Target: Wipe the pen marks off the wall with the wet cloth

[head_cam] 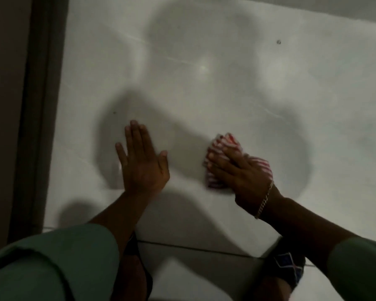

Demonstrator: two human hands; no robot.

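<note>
Red-striped cloth (224, 153) sits bunched under the right hand (237, 170), fingers clamped over it against the wall (226, 94); left hand (141, 164) braces spread flat beside it; firm, overlapping strokes should suit.

Green sleeves (52, 263), gold wrist chain (264, 200)

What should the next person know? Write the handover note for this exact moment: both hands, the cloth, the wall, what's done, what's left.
Left hand: open, flat on the wall, holding nothing.
Right hand: pressing the red-and-white striped cloth against the wall, low down near the floor tiles.
Done: no clear pen marks show around the cloth; the picture is dim and blurred, so faint ones cannot be ruled out.
Left: check the two small dark spots, one above the left hand, one upper right. Whether they are pen or holes cannot be told.
</note>
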